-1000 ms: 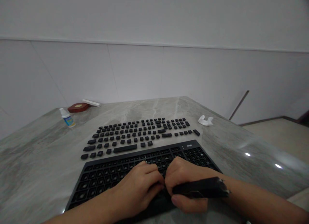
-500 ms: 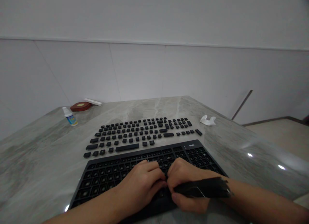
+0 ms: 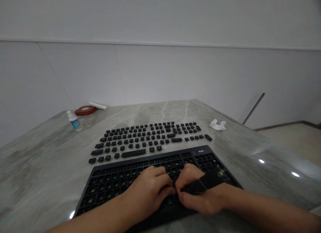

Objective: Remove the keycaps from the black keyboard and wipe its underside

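Observation:
A black keyboard (image 3: 112,174) with its keycaps off lies in front of me, its sockets bare. My left hand (image 3: 152,189) rests over its middle, thumb and fingers pinched together; whatever is between the fingertips is hidden. Close beside it, my right hand (image 3: 194,192) is closed around a flat black tool with a ragged end (image 3: 207,182), which sticks out up and to the right. The fingertips of both hands nearly meet low over the keys. Beyond the keyboard, loose black keycaps (image 3: 133,153) lie in rows like a keyboard layout.
A small white spray bottle (image 3: 76,122) with a blue label stands at the left. Behind it are a reddish-brown box (image 3: 85,110) and a white strip (image 3: 97,105) by the wall. Crumpled white tissue (image 3: 217,125) lies right of the keycaps on the grey marbled table (image 3: 40,159).
My right hand has turned, so the black tool's free end has swung upward and left, now over the keyboard's right part. My left hand stays pinched in nearly the same place.

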{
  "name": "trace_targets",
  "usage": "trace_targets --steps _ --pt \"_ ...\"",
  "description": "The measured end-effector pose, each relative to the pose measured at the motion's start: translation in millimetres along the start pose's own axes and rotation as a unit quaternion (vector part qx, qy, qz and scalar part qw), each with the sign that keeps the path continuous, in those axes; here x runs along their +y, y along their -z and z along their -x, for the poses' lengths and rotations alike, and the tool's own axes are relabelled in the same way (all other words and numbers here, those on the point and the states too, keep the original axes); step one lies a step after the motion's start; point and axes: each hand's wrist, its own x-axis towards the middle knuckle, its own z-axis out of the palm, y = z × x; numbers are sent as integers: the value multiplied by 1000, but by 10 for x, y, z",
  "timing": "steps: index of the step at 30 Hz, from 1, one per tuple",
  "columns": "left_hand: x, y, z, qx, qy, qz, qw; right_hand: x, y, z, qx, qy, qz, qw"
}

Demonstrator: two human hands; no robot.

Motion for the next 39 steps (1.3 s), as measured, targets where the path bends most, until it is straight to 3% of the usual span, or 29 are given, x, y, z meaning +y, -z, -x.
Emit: trace_targets --steps 5,12,20,24,32,39 --pt "13 17 -15 4 -9 10 1000 -61 -98 63 93 -65 2 994" --pt "28 21 -19 8 -7 18 1000 2 -119 113 131 -42 41 990" --pt "-4 -9 -19 -16 -3 -15 1000 -20 -133 112 127 -14 -10 992" --pt "-3 -8 -5 -16 -3 -9 1000 -82 -117 91 90 -17 -38 995" --pt "106 139 26 -74 -118 -35 990 -123 -47 76 78 -32 -65 994" --pt "103 64 5 -33 -154 -107 982 -71 -105 51 89 -31 -132 987"
